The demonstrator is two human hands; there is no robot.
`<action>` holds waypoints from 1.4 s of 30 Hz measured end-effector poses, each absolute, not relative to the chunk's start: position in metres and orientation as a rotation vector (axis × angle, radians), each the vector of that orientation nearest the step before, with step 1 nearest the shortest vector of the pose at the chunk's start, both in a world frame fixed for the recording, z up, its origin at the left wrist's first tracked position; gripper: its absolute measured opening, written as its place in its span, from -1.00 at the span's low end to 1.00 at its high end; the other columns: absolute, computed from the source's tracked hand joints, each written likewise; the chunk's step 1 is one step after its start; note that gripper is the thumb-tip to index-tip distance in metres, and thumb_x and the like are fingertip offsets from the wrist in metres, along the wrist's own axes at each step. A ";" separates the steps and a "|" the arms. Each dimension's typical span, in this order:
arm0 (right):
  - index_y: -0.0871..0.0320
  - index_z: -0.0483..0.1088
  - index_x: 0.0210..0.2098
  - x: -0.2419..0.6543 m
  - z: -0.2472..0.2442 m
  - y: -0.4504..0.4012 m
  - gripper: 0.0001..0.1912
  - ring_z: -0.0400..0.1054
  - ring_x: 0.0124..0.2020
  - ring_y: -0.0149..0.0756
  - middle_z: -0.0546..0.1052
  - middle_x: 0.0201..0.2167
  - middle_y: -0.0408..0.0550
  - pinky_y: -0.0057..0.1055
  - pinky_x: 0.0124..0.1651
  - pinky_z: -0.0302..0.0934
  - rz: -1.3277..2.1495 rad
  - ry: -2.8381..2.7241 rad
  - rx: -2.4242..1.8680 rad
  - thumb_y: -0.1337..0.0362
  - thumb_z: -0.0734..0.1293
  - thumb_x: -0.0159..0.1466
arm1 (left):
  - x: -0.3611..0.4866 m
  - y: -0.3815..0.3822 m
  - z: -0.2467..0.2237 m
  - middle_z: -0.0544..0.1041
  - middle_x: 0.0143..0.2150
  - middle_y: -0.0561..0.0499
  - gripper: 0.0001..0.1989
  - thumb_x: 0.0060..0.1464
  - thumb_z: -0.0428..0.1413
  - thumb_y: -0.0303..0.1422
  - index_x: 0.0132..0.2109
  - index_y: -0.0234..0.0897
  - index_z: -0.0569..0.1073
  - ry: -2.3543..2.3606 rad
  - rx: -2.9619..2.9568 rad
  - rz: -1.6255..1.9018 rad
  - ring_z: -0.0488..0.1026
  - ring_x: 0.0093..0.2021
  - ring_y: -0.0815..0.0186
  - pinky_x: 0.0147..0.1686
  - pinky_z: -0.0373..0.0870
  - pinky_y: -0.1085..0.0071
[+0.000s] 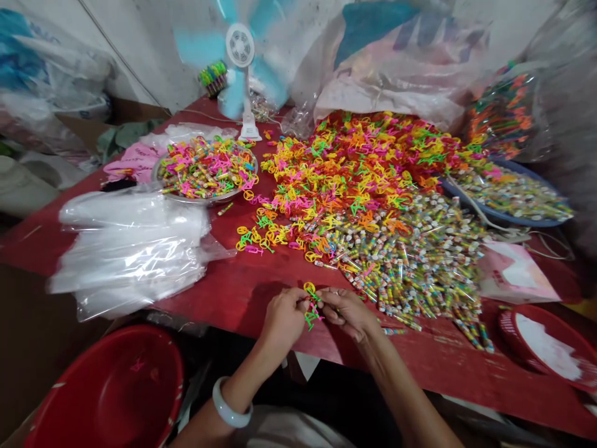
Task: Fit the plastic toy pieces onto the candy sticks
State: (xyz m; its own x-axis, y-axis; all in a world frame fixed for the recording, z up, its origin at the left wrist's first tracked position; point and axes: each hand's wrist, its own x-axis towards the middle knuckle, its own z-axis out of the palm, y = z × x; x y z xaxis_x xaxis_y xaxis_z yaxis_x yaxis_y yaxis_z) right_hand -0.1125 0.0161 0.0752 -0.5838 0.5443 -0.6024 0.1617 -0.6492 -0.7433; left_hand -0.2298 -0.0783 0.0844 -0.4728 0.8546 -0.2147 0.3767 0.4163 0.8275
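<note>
My left hand (285,316), a white bangle on its wrist, is closed on small plastic toy pieces (311,314) in green, yellow and pink. From the other side, the fingertips of my right hand (346,310) pinch at the same cluster. Both hands are just above the front edge of the red table (233,298). Beyond them spreads a large heap of similar bright plastic pieces (345,168). Right of that heap lies a pile of small clear tubes with colourful contents (415,261), reaching close to my right hand.
A bowl of mixed pieces and tubes (205,168) stands behind stacked clear plastic bags (135,249). A blue fan (240,46) is at the back. Down left is a red basin (112,386). To the right are a blue tray (536,218), a tissue box (517,274) and a red basket (508,330).
</note>
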 end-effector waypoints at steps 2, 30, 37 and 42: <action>0.23 0.38 -0.61 -0.112 0.074 0.015 -0.65 -0.10 -0.80 -0.67 0.29 -0.77 -0.28 -0.62 -0.74 -0.35 2.318 -1.182 -1.295 0.11 0.52 -0.19 | -0.230 -0.078 0.086 0.61 -0.35 0.00 -0.79 0.00 0.09 -0.55 -0.28 -0.20 0.55 2.042 1.045 0.919 0.50 -0.33 0.27 -0.33 0.34 0.40; 0.21 0.35 -0.53 -0.104 0.091 -0.001 -0.60 0.17 -0.72 -0.60 0.53 -0.54 -0.09 -0.65 -0.73 -0.32 2.388 -1.090 -1.309 0.12 0.56 -0.17 | -0.236 -0.097 0.068 0.49 -0.30 -0.01 -0.70 0.13 -0.04 -0.60 -0.14 -0.22 0.51 2.107 1.726 1.187 0.38 -0.25 0.27 -0.23 0.34 0.33; 0.20 0.32 -0.50 -0.105 0.096 -0.016 -0.54 0.14 -0.74 -0.60 0.50 -0.58 -0.16 -0.64 -0.72 -0.32 2.224 -0.953 -1.272 0.11 0.58 -0.19 | -0.243 -0.099 0.070 0.52 -0.26 -0.02 -0.74 0.19 -0.04 -0.53 -0.13 -0.22 0.51 1.951 1.800 1.388 0.43 -0.22 0.34 -0.25 0.42 0.44; 0.18 0.34 -0.44 -0.112 0.087 -0.030 -0.53 0.11 -0.73 -0.62 0.48 -0.57 -0.21 -0.64 -0.70 -0.28 2.012 -0.875 -1.234 0.05 0.57 -0.15 | -0.240 -0.103 0.063 0.49 -0.18 -0.06 -0.76 0.17 -0.01 -0.55 -0.11 -0.25 0.49 1.995 1.891 1.525 0.41 -0.14 0.32 -0.18 0.46 0.40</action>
